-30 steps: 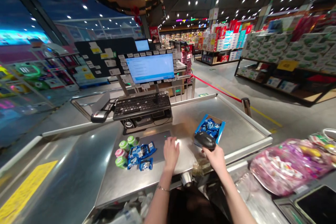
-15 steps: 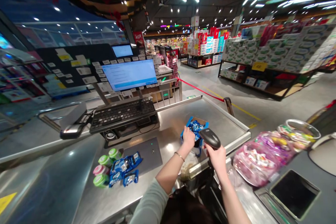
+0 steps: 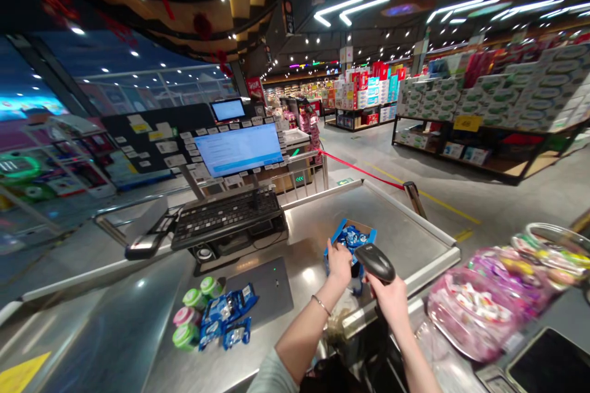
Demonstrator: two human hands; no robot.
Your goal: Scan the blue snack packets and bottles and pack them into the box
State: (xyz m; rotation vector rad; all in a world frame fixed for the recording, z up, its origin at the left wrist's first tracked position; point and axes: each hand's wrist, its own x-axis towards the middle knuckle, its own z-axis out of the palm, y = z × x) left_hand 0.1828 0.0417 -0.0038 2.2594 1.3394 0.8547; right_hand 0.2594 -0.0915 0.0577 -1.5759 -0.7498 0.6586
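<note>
My right hand [image 3: 391, 298] is wrapped round the handle of a black barcode scanner [image 3: 375, 263], whose head is over the right side of a blue cardboard box [image 3: 372, 236]. Inside the open box lie small blue wrapped packets [image 3: 351, 237]. My left hand [image 3: 340, 263] is at the near left side of the box, fingers curled at its edge and partly hidden. Left of it on the metal counter lie several blue snack packets [image 3: 228, 310], beside small tubs with green and pink lids [image 3: 187, 317].
A keyboard [image 3: 225, 215] and a lit monitor [image 3: 239, 150] stand behind the counter [image 3: 313, 227]. To the right are pink containers of sweets [image 3: 470, 313] and a dark-screened device [image 3: 550, 362]. A red belt barrier [image 3: 362, 169] runs past the counter's far side.
The view has turned slightly left and up, so the scene sits lower and further right. My left hand stays by the box; my right hand still holds the barcode scanner.
</note>
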